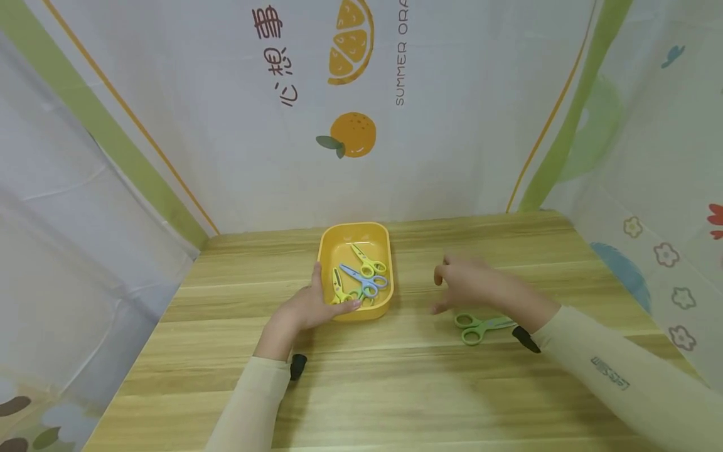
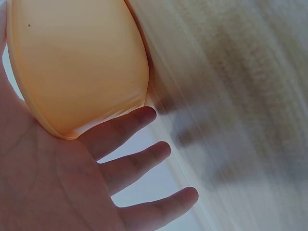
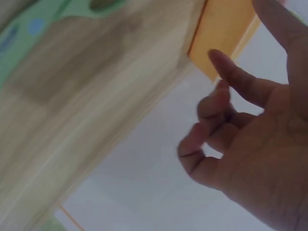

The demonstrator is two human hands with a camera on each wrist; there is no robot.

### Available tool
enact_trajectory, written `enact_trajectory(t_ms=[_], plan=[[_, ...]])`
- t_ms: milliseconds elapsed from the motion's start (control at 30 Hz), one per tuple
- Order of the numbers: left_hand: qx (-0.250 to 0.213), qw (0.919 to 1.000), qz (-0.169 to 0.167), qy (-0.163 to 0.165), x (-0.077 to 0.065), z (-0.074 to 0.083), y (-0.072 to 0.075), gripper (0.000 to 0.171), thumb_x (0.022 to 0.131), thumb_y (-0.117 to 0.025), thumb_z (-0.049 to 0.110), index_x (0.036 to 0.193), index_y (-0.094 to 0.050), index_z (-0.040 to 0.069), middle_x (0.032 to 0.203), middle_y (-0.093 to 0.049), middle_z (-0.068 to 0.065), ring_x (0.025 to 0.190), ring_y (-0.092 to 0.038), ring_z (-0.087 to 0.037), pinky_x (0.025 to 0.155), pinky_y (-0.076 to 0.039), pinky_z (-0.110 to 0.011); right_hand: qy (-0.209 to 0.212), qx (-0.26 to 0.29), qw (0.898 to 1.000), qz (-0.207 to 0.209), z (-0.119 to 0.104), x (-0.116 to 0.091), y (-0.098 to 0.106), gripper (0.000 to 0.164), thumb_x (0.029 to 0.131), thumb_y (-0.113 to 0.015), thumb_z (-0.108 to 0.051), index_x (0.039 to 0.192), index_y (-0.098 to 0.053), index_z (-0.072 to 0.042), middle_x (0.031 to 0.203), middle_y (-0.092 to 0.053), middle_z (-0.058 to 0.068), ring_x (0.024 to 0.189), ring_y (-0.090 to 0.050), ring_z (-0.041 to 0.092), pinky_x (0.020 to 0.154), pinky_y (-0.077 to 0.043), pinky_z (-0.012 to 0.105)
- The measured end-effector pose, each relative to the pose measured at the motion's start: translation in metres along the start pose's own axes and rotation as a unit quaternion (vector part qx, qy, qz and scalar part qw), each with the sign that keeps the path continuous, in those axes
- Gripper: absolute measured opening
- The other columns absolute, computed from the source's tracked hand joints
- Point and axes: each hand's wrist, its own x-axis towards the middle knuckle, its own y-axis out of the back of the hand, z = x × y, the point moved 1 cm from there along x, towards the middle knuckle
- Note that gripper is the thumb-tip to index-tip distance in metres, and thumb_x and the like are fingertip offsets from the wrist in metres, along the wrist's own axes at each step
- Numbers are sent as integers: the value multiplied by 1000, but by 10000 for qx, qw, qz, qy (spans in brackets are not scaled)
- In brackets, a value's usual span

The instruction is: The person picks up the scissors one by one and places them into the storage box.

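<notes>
A yellow plastic box (image 1: 381, 307) stands on the table with several children's scissors in it. Among them are yellow scissors (image 1: 367, 267) and blue scissors (image 1: 368, 287). My left hand (image 1: 305, 309) grips the box's near left corner, thumb over the rim and fingers along the outer side. In the left wrist view three fingertips (image 2: 159, 150) reach past the box wall. My right hand (image 1: 471, 282), a little blurred, is in the air right of the box. Its fingers are loosely bent and hold nothing. Below it, green scissors (image 1: 480, 326) lie on the table, partly hidden by the wrist.
The wooden table (image 1: 361, 389) ends at a white curtain (image 1: 452, 169) printed with oranges, which hangs behind it. More printed cloth (image 1: 666, 188) closes off the right side. Each wrist carries a small black strap or mount (image 1: 298, 366).
</notes>
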Motion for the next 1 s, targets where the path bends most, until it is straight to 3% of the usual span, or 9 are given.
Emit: enact_trajectory(t_ms=[233, 400, 567, 667, 733, 833, 1000], plan=[[-89, 10000, 14, -20, 0, -2, -1, 140, 67, -65, 82, 156, 18, 13, 147, -45, -27, 131, -50, -36, 105, -42, -53, -5, -150, 9965, -825, 5, -18, -18, 64, 68, -79, -64, 97, -62, -9, 103, -53, 7, 80, -52, 18, 67, -48, 36], [-104, 9999, 16, -12, 0, -2, -2, 142, 65, -64, 85, 156, 19, 14, 146, -45, -27, 131, -50, -37, 105, -42, -53, -60, -502, 9927, -1098, 10, -27, -25, 54, 65, -83, -60, 72, -56, -14, 90, -53, 5, 75, -47, 19, 61, -42, 34], [-85, 10000, 27, 22, 0, -1, 0, 143, 63, -62, 88, 156, 19, 15, 147, -44, -27, 131, -51, -37, 105, -42, -53, -91, -415, 9926, -1135, 12, -27, -27, 50, 64, -87, -52, 61, -50, -17, 71, -47, -2, 65, -40, 15, 54, -33, 30], [-52, 10000, 10, 20, 1, -1, 0, 143, 63, -61, 88, 155, 19, 15, 147, -44, -28, 131, -50, -38, 105, -42, -53, 98, -433, 9924, -1151, 10, -25, -29, 45, 65, -88, -46, 65, -56, -15, 74, -50, -2, 66, -44, 16, 55, -37, 32], [-49, 10000, 0, 23, 1, -2, 0, 143, 63, -61, 88, 155, 20, 15, 147, -43, -28, 131, -50, -38, 105, -42, -54, 352, -478, 9918, -1136, 8, -23, -29, 43, 65, -89, -42, 78, -63, -11, 90, -59, 4, 77, -54, 20, 64, -47, 37], [-71, 10000, -10, 30, 1, -2, -1, 142, 64, -62, 87, 155, 20, 16, 147, -44, -27, 131, -51, -38, 105, -42, -54, 781, -516, 9904, -1015, 5, -20, -32, 44, 66, -91, -34, 95, -66, -12, 104, -60, 6, 86, -57, 20, 74, -52, 38], [-81, 10000, 5, 25, 1, -3, -1, 142, 63, -62, 88, 155, 20, 16, 145, -46, -26, 129, -52, -36, 104, -43, -53, 1425, -379, 9877, -523, 10, -17, -36, 37, 70, -88, -16, 97, -64, -18, 95, -52, -2, 76, -50, 10, 66, -47, 28]])
